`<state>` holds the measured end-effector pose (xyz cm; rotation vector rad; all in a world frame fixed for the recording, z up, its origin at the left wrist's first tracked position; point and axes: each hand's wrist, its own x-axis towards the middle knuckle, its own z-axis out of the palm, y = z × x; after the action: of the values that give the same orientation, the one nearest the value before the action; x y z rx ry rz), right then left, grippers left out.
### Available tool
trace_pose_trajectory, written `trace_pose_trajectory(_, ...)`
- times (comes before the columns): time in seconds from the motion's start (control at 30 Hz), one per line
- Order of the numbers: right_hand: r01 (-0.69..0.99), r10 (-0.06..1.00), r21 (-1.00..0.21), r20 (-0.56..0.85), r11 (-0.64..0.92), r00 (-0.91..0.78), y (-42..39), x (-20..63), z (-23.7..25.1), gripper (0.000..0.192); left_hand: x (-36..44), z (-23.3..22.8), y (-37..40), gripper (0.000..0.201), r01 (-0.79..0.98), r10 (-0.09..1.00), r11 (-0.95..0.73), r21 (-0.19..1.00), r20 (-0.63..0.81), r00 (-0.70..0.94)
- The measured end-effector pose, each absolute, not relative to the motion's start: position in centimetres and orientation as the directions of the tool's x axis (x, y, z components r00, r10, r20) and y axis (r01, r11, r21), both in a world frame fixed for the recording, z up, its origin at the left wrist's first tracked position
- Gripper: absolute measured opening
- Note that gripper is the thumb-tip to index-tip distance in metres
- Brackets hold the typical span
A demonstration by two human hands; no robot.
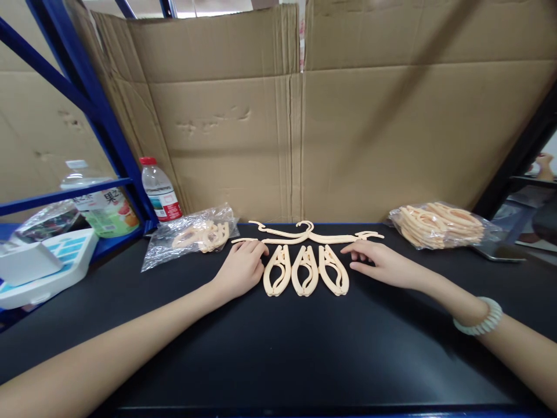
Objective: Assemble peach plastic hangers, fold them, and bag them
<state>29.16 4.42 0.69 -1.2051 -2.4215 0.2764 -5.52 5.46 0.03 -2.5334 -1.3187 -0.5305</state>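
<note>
At the far left a white and pale blue device (47, 264) is sitting on the blue shelf (65, 194), with a clear plastic wrapper (46, 220) behind it. Next to it a large bottle (102, 203) is showing a green label with Chinese characters and fruit pictures; a smaller water bottle (159, 188) with a red cap and a red label is standing beside the blue post, its print too small to read. A clear bag (191, 238) of cream plastic parts is lying on the black bench (278, 348). The left hand (241, 267) is resting flat, its grip spread and holding nothing, fingertips touching the left tip of the long cream hanger bar (304, 235). Three cream looped pieces (306, 270) are lying side by side between the hands, just under the bar. The right hand (383, 264) is lying with its grip spread, near the bar's right end, a pale bead bracelet (481, 318) circling the wrist. A fuller bag (439, 223) of cream parts is sitting at the right, and cardboard sheets (304, 116) are walling off the back
</note>
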Motion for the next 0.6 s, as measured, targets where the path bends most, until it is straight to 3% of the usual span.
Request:
trace_pose_trajectory(0.27,0.756,0.761,-0.217,0.410,0.617,-0.503,6.6,30.8,-1.1,0.033,-5.6,-0.1,5.8,0.026,0.809,0.742,-0.588,0.018,0.411,0.530)
trace_pose_trajectory(0.6,0.816,0.782,-0.109,0.380,0.568,-0.494,7.5,31.1,-2.1,0.047,-5.6,-0.1,5.8,0.028,0.781,0.718,-0.622,0.059,0.439,0.539)
